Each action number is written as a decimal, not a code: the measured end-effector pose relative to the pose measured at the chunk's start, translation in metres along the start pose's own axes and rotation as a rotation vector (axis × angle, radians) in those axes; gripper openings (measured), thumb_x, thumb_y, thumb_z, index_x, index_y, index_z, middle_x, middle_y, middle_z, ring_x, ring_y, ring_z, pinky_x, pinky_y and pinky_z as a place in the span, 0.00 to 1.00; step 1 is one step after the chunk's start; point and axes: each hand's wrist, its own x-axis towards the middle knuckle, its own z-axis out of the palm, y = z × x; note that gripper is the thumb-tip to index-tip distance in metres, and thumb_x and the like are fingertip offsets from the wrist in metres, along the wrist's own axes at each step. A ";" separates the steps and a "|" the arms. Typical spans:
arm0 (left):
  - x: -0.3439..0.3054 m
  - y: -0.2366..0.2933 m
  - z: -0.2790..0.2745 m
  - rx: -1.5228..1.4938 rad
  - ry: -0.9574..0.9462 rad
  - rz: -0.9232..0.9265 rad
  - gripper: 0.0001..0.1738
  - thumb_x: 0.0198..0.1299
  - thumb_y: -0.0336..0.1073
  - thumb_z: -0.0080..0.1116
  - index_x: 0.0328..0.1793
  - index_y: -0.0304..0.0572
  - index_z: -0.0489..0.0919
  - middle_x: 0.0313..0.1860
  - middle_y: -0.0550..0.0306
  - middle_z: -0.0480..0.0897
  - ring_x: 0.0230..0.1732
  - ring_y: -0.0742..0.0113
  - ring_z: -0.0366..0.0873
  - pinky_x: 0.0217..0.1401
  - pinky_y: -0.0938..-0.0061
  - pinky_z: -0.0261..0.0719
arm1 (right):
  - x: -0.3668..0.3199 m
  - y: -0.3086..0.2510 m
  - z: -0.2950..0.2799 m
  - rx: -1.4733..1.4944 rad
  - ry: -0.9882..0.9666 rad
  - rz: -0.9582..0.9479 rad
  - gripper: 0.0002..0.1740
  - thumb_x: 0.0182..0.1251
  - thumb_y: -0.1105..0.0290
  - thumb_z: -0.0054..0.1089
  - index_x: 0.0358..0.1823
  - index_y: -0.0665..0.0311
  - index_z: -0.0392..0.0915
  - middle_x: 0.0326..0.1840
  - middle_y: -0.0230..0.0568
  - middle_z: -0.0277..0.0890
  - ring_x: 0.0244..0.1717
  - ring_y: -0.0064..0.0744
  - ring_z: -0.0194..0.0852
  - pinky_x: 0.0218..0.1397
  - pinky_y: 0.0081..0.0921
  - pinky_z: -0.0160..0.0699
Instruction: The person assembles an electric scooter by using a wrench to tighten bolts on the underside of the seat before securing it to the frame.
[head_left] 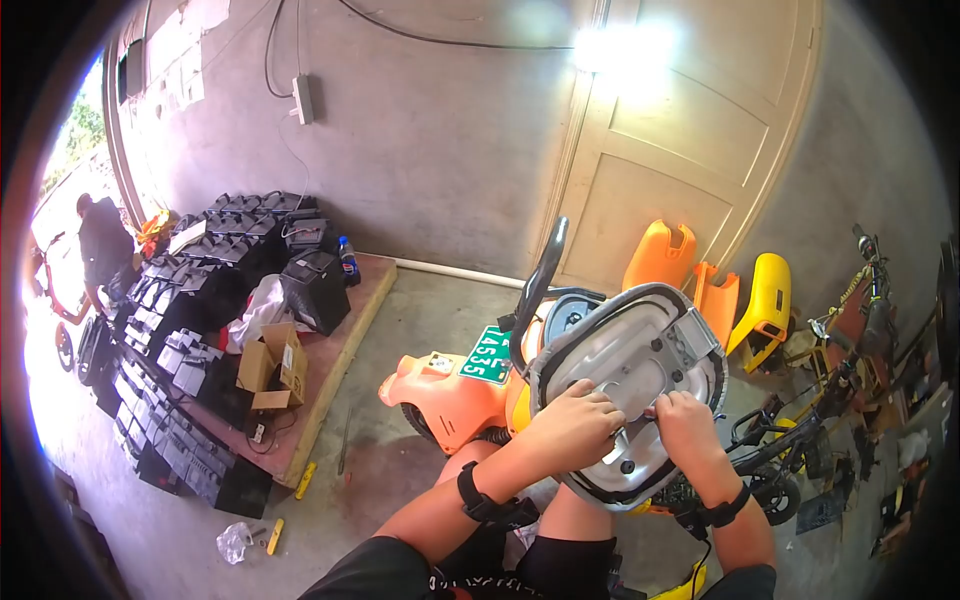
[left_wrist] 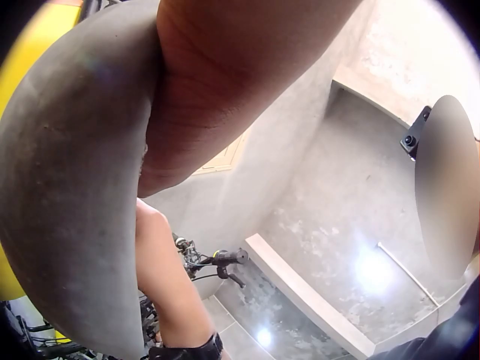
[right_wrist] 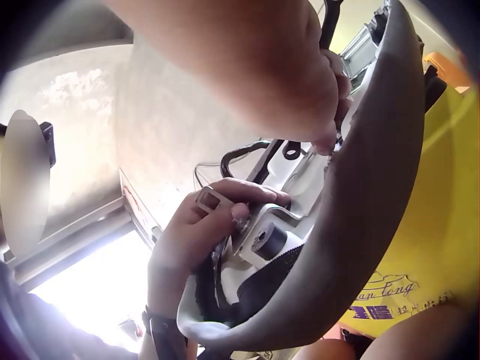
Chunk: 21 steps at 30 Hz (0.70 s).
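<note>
A grey seat (head_left: pixel 640 345) is tilted with its pale underside and metal fittings facing the person. The left hand (head_left: pixel 585 425) lies over the lower underside; in the right wrist view this hand (right_wrist: pixel 195 232) grips a metal bracket (right_wrist: pixel 255 225) beside a round black rubber foot (right_wrist: pixel 271 241). The right hand (head_left: pixel 688 428) has curled fingers, with thumb and finger pinching a small part at the middle of the underside; that part is too small to identify. In the left wrist view the seat's outer shell (left_wrist: pixel 75 180) hides the left fingertips.
An orange scooter body (head_left: pixel 450 400) with a green plate (head_left: pixel 485 357) stands behind the seat. Black batteries (head_left: pixel 190 370) and a cardboard box (head_left: pixel 275 370) are at left. Orange and yellow panels (head_left: pixel 765 305) and bicycles stand at right. Someone bends at the far-left doorway.
</note>
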 end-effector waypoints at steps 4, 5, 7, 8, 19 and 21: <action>0.000 0.000 0.001 -0.001 0.005 -0.006 0.13 0.59 0.37 0.68 0.50 0.45 0.88 0.47 0.59 0.90 0.60 0.62 0.85 0.76 0.61 0.70 | -0.001 -0.002 -0.009 0.008 -0.031 -0.035 0.04 0.67 0.72 0.64 0.38 0.63 0.78 0.38 0.42 0.82 0.46 0.45 0.84 0.45 0.38 0.86; 0.000 -0.001 0.001 -0.002 0.008 -0.003 0.13 0.59 0.37 0.68 0.50 0.45 0.88 0.47 0.59 0.90 0.60 0.62 0.85 0.76 0.61 0.70 | 0.000 -0.002 -0.015 0.030 -0.026 -0.073 0.04 0.66 0.73 0.64 0.39 0.63 0.78 0.39 0.42 0.82 0.47 0.45 0.84 0.46 0.39 0.86; 0.000 0.000 0.000 -0.005 0.009 -0.004 0.13 0.59 0.37 0.68 0.50 0.45 0.88 0.48 0.59 0.90 0.60 0.62 0.85 0.76 0.61 0.70 | 0.000 -0.002 -0.017 0.052 -0.021 -0.110 0.05 0.65 0.73 0.64 0.40 0.64 0.78 0.40 0.43 0.81 0.48 0.46 0.83 0.46 0.39 0.86; 0.000 0.001 -0.001 -0.007 0.011 -0.004 0.13 0.59 0.37 0.68 0.50 0.45 0.88 0.48 0.59 0.90 0.60 0.62 0.85 0.76 0.61 0.69 | 0.000 0.001 -0.017 0.119 0.004 -0.091 0.05 0.66 0.72 0.64 0.40 0.64 0.78 0.39 0.43 0.81 0.47 0.47 0.84 0.46 0.40 0.86; -0.001 0.000 0.000 0.007 0.021 0.003 0.12 0.60 0.37 0.68 0.49 0.45 0.88 0.47 0.59 0.90 0.59 0.62 0.85 0.75 0.62 0.70 | 0.002 0.000 -0.002 0.042 -0.008 0.010 0.11 0.73 0.62 0.67 0.37 0.60 0.78 0.35 0.40 0.80 0.41 0.47 0.84 0.44 0.40 0.85; -0.001 0.000 0.000 0.011 0.019 0.005 0.12 0.59 0.37 0.68 0.49 0.45 0.88 0.47 0.59 0.90 0.59 0.62 0.85 0.75 0.62 0.70 | 0.002 -0.003 -0.003 0.001 -0.006 -0.011 0.07 0.70 0.68 0.66 0.37 0.61 0.78 0.36 0.40 0.80 0.43 0.46 0.83 0.45 0.39 0.85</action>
